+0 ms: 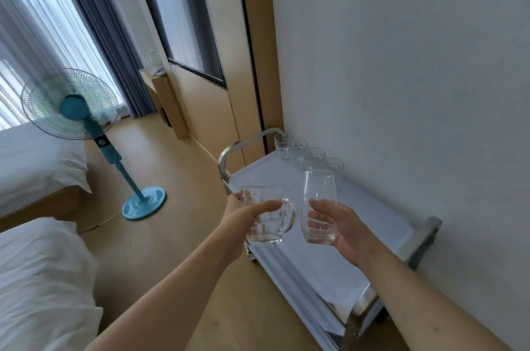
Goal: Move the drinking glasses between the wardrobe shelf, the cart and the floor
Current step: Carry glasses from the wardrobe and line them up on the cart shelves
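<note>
My left hand [243, 221] grips a clear glass mug [268, 228] with a handle, held above the near left part of the metal cart [401, 233]. My right hand [341, 226] holds a tall clear tumbler [319, 193] around its lower half, just right of the mug. Both glasses hang over the cart's white top. Several more clear glasses [304, 154] stand in a row at the cart's far edge along the wall.
The wooden wardrobe [218, 109] stands beyond the cart, doors shut. A blue standing fan [86, 121] is on the wooden floor to the left, and beds [40, 279] lie at the left edge. The white wall [415, 64] runs along the right.
</note>
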A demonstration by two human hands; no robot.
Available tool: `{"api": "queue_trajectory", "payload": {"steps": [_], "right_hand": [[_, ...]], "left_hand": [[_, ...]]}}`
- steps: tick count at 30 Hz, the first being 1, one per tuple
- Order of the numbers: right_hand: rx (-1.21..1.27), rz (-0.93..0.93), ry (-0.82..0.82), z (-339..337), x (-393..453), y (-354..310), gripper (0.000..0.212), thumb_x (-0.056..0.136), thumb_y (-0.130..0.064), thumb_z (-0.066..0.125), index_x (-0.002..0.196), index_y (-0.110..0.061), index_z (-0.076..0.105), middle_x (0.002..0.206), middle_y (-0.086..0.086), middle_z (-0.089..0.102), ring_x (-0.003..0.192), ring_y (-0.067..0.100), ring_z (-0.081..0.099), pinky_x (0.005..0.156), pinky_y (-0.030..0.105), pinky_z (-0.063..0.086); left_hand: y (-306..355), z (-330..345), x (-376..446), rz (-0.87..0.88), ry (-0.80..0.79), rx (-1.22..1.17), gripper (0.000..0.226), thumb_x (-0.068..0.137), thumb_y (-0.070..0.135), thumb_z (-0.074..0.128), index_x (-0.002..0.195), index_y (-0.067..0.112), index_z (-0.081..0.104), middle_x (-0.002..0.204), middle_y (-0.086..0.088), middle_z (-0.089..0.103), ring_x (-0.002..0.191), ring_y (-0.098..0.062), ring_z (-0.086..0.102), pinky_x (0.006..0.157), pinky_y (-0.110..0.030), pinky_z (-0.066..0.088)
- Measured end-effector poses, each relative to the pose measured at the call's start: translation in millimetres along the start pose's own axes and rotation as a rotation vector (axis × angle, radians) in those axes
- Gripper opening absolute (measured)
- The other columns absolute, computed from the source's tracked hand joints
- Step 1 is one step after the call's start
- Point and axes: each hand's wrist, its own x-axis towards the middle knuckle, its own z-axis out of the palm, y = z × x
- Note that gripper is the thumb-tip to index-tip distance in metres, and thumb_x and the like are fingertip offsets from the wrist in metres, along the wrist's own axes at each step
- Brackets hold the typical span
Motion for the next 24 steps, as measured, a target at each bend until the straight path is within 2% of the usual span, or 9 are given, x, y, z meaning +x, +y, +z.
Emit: {"api": "queue_trajectory", "payload": {"steps": [3,6,10,13,16,18,21,24], "right_hand": [[0.032,-0.02,0.066,-5,13,4,0.062,0.057,-0.041,0.094,0.104,-0.012,0.066,0.102,0.014,0.064,0.089,0.033,0.066,0.074,0.05,0.059],[0.065,-0.028,0.151,-7,21,8,0.059,0.059,-0.039,0.094,0.103,-0.012,0.065,0.095,0.012,0.063,0.083,0.03,0.064,0.074,0.049,0.059],[0.096,-0.046,0.257,-1,29,12,0.058,0.057,-0.039,0.095,0.097,-0.014,0.062,0.091,0.011,0.061,0.083,0.03,0.061,0.072,0.048,0.06],[0.104,-0.071,0.331,5,37,14,0.06,0.055,-0.04,0.097,0.095,-0.014,0.061,0.091,0.011,0.061,0.083,0.029,0.061,0.073,0.048,0.06],[0.122,-0.078,0.402,12,40,17,0.067,0.052,-0.041,0.099,0.098,-0.014,0.059,0.093,0.011,0.062,0.085,0.029,0.06,0.074,0.048,0.06],[0.121,-0.084,0.46,19,43,22,0.07,0.05,-0.043,0.1,0.099,-0.014,0.06,0.093,0.01,0.064,0.086,0.028,0.062,0.078,0.051,0.061],[0.121,-0.094,0.49,28,45,32,0.069,0.051,-0.045,0.099,0.099,-0.013,0.06,0.091,0.011,0.062,0.084,0.029,0.061,0.085,0.057,0.057],[0.132,-0.097,0.5,34,44,40,0.063,0.06,-0.043,0.097,0.099,-0.013,0.059,0.092,0.013,0.058,0.085,0.031,0.057,0.097,0.064,0.048]], "left_hand": [[-1,2,36,-0.016,-0.075,0.035,0.093,0.045,0.031,0.102,0.12,0.024,0.048,0.119,-0.01,0.065,0.104,-0.029,0.069,0.082,-0.05,0.062],[3,5,68,-0.007,-0.14,0.129,0.092,0.048,0.033,0.101,0.121,0.025,0.046,0.116,-0.007,0.06,0.1,-0.024,0.065,0.069,-0.036,0.057],[6,2,110,0.033,-0.222,0.214,0.09,0.042,0.034,0.102,0.111,0.031,0.046,0.113,-0.003,0.06,0.099,-0.019,0.065,0.064,-0.032,0.056],[9,1,140,0.087,-0.323,0.275,0.11,0.027,0.043,0.099,0.122,0.033,0.044,0.115,0.002,0.059,0.103,-0.015,0.062,0.075,-0.032,0.053],[10,-2,160,0.107,-0.426,0.309,0.118,0.03,0.042,0.099,0.132,0.035,0.041,0.118,0.004,0.056,0.106,-0.012,0.059,0.088,-0.036,0.051],[9,-5,173,0.139,-0.487,0.371,0.11,0.038,0.035,0.102,0.131,0.037,0.043,0.118,0.006,0.055,0.105,-0.007,0.057,0.086,-0.031,0.05],[8,-8,185,0.257,-0.559,0.515,0.102,0.043,0.031,0.102,0.125,0.044,0.044,0.114,0.014,0.055,0.104,-0.003,0.057,0.075,-0.019,0.047],[5,-2,193,0.387,-0.62,0.642,0.105,0.044,0.029,0.102,0.126,0.043,0.039,0.112,0.016,0.053,0.105,-0.006,0.054,0.08,-0.019,0.044]]}}
